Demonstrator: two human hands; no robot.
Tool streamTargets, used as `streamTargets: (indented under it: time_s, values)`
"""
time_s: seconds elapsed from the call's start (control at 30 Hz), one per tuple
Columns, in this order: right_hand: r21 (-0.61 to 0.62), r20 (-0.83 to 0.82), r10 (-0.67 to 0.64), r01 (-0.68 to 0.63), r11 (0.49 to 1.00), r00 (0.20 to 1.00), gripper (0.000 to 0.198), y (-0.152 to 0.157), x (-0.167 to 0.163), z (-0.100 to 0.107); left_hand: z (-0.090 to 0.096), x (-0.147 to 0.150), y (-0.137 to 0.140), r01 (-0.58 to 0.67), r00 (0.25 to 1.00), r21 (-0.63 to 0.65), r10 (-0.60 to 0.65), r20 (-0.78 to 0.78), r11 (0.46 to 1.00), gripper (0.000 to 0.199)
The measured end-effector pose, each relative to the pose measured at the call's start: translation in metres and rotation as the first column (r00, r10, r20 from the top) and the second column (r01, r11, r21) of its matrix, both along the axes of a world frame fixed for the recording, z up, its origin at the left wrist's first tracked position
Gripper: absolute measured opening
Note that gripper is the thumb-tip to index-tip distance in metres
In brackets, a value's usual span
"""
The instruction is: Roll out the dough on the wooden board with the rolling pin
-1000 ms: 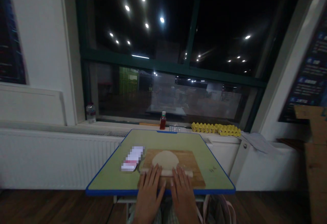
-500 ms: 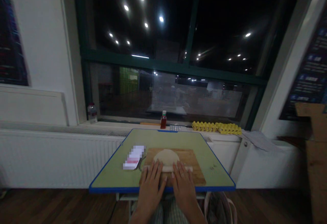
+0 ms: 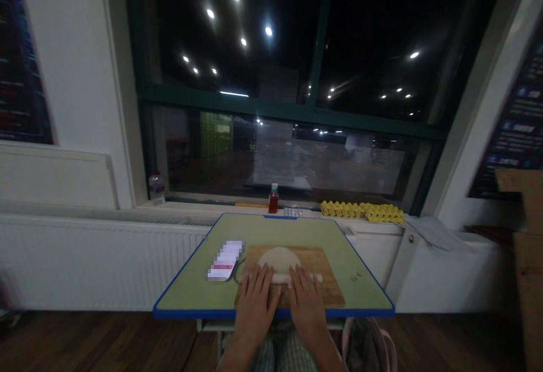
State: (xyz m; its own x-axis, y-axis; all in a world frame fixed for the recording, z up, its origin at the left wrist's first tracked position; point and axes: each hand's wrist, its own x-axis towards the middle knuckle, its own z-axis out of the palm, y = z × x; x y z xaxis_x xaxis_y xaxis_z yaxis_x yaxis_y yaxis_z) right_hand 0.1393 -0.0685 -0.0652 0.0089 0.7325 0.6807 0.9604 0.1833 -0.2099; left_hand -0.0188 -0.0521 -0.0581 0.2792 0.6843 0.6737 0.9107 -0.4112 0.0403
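A pale round of dough (image 3: pixel 279 257) lies flattened on a wooden board (image 3: pixel 326 262). Across its near part rests a light rolling pin (image 3: pixel 281 277), its right end sticking out past my fingers. My left hand (image 3: pixel 257 298) lies flat over the pin's left part, fingers stretched forward. On the right part, my right hand (image 3: pixel 306 298) rests in the same way, palm down with fingers extended. Neither hand wraps around the pin. Between the hands, the middle of the pin shows against the dough, while the hands cover much of the rest.
A phone (image 3: pixel 226 260) with a blurred screen lies left of the board on the green, blue-edged table (image 3: pixel 186 284). On the windowsill behind stand a red-brown bottle (image 3: pixel 274 199), a clear bottle (image 3: pixel 156 189) and yellow egg trays (image 3: pixel 360 211). A bag (image 3: pixel 367 344) hangs below, right.
The whole view has shifted slightly to one side. My hands stay flat on the rolling pin, which sits nearly where it was, perhaps a touch farther forward.
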Motion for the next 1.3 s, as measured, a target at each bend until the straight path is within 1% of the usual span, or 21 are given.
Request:
streamTargets:
  time_s: [0.07, 0.17, 0.3, 0.43, 0.57, 0.77, 0.87, 1.0, 1.2, 1.3]
  values:
    - [0.030, 0.015, 0.010, -0.010, 1.000, 1.000, 0.046, -0.010, 0.000, -0.005, -0.006, -0.001, -0.010, -0.003, 1.000, 0.028, 0.003, -0.019, 1.000, 0.052]
    - [0.041, 0.041, 0.013, -0.015, 0.999, 0.999, 0.046, -0.025, 0.001, -0.010, -0.017, -0.002, -0.023, -0.012, 0.999, 0.067, 0.015, -0.034, 0.998, 0.057]
    - [0.037, 0.078, 0.020, -0.023, 0.999, 0.997, 0.046, -0.034, 0.002, -0.013, -0.025, -0.002, -0.030, -0.025, 0.999, 0.094, 0.028, -0.032, 0.995, 0.061]
    - [0.039, 0.086, 0.020, -0.024, 0.999, 0.996, 0.046, -0.028, 0.004, -0.011, -0.022, -0.001, -0.024, -0.031, 0.998, 0.088, 0.036, -0.050, 0.996, 0.060]
    - [0.039, 0.066, 0.009, -0.011, 0.999, 0.998, 0.047, -0.011, 0.004, -0.006, -0.010, 0.000, -0.010, -0.030, 0.998, 0.012, 0.031, -0.056, 0.999, 0.056]
    - [-0.090, 0.039, -0.007, 0.011, 0.996, 0.999, 0.045, 0.007, 0.002, 0.012, 0.003, 0.002, 0.010, -0.033, 0.999, -0.074, 0.031, -0.025, 0.997, 0.051]
    - [-0.110, 0.041, -0.011, 0.015, 0.994, 0.999, 0.045, 0.008, 0.001, 0.015, 0.006, 0.003, 0.011, -0.028, 0.999, -0.085, 0.025, -0.026, 0.996, 0.051]
    - [-0.059, 0.061, 0.012, -0.008, 0.998, 0.998, 0.046, 0.005, 0.005, 0.006, 0.001, 0.001, 0.004, -0.010, 0.999, -0.056, 0.008, -0.037, 0.998, 0.053]
    - [0.022, 0.090, 0.061, -0.063, 0.998, 0.994, 0.046, -0.014, 0.012, -0.010, -0.016, -0.002, -0.017, -0.011, 0.998, 0.003, 0.011, -0.057, 1.000, 0.059]
    - [0.039, 0.084, 0.059, -0.063, 0.997, 0.995, 0.046, -0.019, 0.013, -0.012, -0.018, -0.002, -0.023, -0.012, 0.998, -0.005, 0.012, -0.059, 1.000, 0.059]
